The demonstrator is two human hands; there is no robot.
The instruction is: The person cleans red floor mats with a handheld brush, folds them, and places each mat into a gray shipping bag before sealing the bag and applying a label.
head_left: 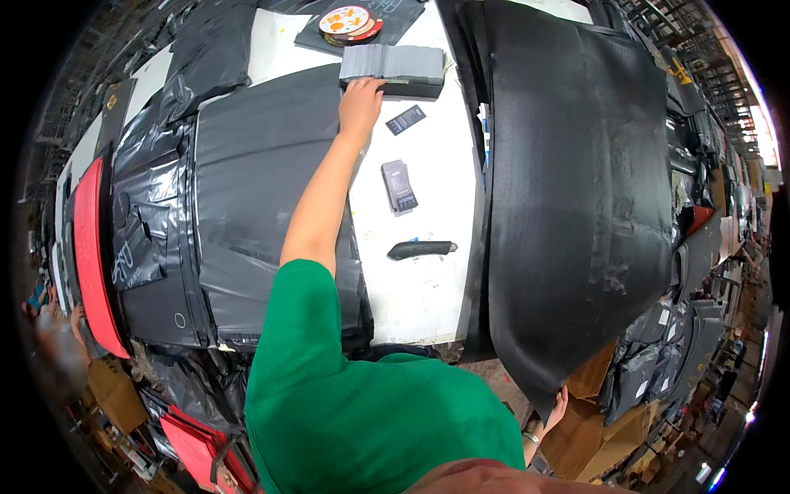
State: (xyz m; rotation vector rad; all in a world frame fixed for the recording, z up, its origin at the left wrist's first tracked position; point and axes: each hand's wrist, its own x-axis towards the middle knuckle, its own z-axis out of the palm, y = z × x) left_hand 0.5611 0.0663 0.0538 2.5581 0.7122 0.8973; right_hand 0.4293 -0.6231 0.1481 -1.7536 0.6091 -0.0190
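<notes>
My left hand (360, 105) reaches to the far part of the white table, its fingers bent over the near rim of a black box (420, 89). A tight row of grey cards (391, 61) stands in that box. Whether a card is between the fingers is hidden. At the lower right, my right hand (557, 412) grips the near corner of a large black flexible sheet (580, 181). Between my arms lie a single dark card (405, 120), a small stack of dark cards (399, 186) and a black utility knife (421, 249).
Black plastic-wrapped sheets (267, 198) cover the table's left side, beside a red panel (97, 255). Round printed fans (350, 23) lie beyond the box. Cardboard boxes (588, 436) stand below right. Another person (62, 346) is at the far left.
</notes>
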